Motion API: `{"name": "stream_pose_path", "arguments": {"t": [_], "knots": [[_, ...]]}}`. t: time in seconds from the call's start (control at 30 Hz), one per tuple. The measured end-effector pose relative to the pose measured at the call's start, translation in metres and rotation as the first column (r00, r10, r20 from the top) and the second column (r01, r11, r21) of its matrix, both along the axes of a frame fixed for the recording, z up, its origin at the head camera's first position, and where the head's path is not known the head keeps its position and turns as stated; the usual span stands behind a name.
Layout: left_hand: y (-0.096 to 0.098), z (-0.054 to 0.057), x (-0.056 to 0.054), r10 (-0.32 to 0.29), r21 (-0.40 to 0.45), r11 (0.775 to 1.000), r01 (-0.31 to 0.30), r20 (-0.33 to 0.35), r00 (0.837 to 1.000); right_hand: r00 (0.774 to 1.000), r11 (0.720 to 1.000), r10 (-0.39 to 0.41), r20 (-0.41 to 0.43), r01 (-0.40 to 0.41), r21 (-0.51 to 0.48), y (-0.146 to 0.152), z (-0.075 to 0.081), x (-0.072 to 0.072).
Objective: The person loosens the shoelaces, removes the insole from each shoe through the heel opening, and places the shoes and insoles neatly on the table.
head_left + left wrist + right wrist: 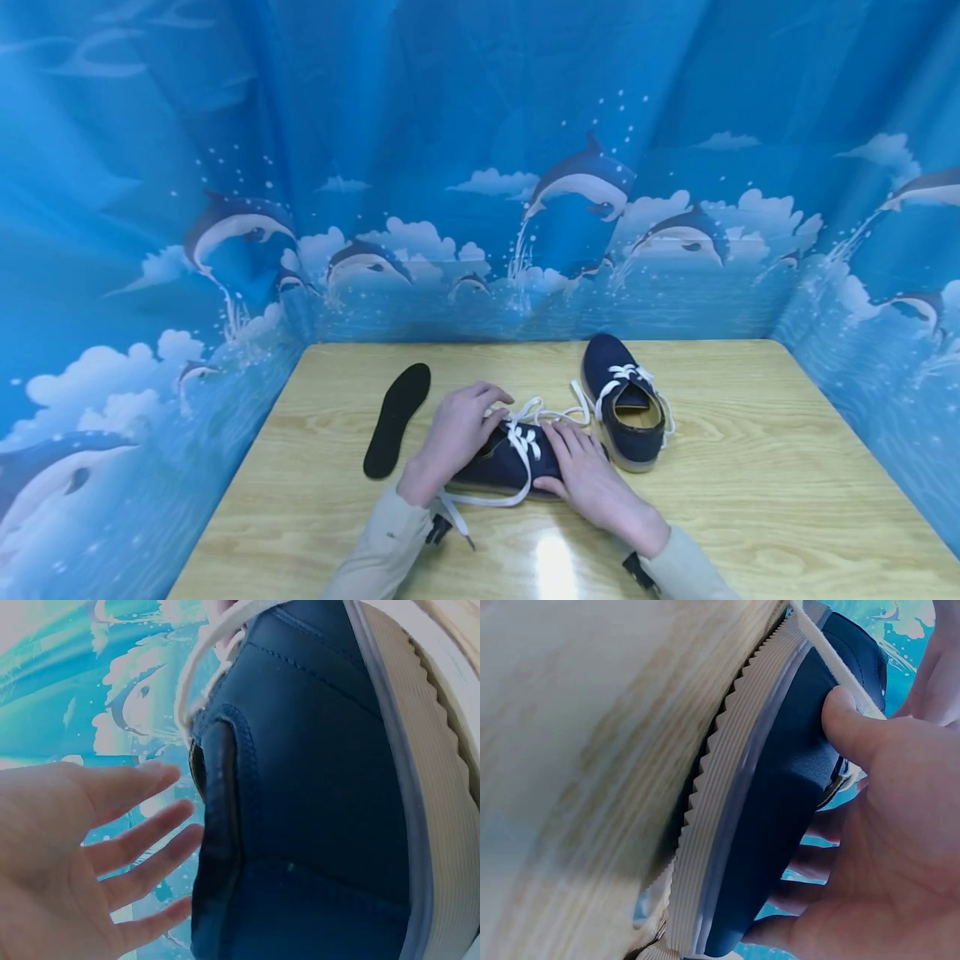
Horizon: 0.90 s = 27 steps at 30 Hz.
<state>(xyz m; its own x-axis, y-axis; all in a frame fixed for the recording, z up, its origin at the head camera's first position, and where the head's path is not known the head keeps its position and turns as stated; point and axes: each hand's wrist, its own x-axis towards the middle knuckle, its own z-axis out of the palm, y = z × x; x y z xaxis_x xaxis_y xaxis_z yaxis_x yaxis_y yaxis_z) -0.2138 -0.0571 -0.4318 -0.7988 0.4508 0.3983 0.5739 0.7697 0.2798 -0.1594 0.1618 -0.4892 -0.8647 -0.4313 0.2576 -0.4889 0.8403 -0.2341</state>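
Observation:
A dark navy lace-up shoe (495,462) with a pale ridged sole lies on the table, toe to the right. Its white laces (517,450) are loose, one end trailing to the near side. My right hand (588,475) holds the toe part, thumb on the near side and fingers across the top. At the shoe's opening, my left hand (461,429) is spread with loosely bent fingers. In the left wrist view its fingertips (184,840) reach the collar of the shoe (315,802), with nothing gripped.
A second navy shoe (633,450) stands to the right behind, its laces threaded and its opening facing me. To the left lies a black insole (397,421). The wooden table (757,483) meets a blue dolphin-print curtain (465,167) at the back and sides.

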Motion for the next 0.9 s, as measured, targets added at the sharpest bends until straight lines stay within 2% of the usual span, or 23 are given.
{"name": "stream_pose_path", "arguments": {"t": [0.13,0.37,0.53,0.73,0.9], "knots": [[-0.002,-0.001,0.004,-0.069,-0.024,0.997,0.069,0.005,0.998,1.0,1.0,0.005,-0.023,-0.005,-0.002,0.001,-0.001,0.0],[-0.001,-0.009,0.003,-0.118,-0.06,0.991,0.117,-0.01,0.993,1.0,1.0,0.0,0.004,0.0,-0.002,0.0,0.0,0.0],[0.0,-0.007,0.001,-0.154,-0.11,0.982,0.153,-0.003,0.988,1.0,1.0,0.001,0.014,-0.001,0.001,0.001,0.001,0.0],[0.004,-0.002,-0.002,-0.125,-0.157,0.979,0.13,0.037,0.991,1.0,1.0,-0.01,0.009,0.01,0.01,0.001,0.0,0.001],[0.008,-0.002,-0.003,-0.029,-0.129,0.991,0.032,0.027,0.999,1.0,1.0,-0.011,-0.001,0.011,0.005,0.0,0.001,0.001]]}}
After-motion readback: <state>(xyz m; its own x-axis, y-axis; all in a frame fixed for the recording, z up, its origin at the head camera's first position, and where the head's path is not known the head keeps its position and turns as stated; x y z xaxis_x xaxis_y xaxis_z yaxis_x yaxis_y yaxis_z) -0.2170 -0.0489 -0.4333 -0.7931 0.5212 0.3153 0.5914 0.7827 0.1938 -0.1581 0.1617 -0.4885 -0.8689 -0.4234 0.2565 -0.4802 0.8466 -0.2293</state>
